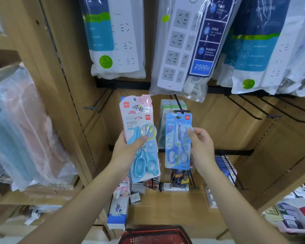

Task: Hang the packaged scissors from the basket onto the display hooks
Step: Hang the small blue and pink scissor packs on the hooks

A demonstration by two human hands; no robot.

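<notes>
Work looks partway done: packs already hang on the display hook [178,103], and the right hand [201,143] pinches a blue-card scissors pack [177,138] with its hole at the hook's tip. The left hand [128,148] has its grip closed round a pink-card scissors stack [139,120], not yet hung. The red basket [155,233] sits below. Bagged power strips [180,46] overhang the hook, crowding access.

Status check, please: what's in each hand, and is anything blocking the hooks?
Left hand grips stacked pink scissors packs. Right hand pinches blue scissors pack at a stocked hook. Power strip bag hangs above that hook.
</notes>
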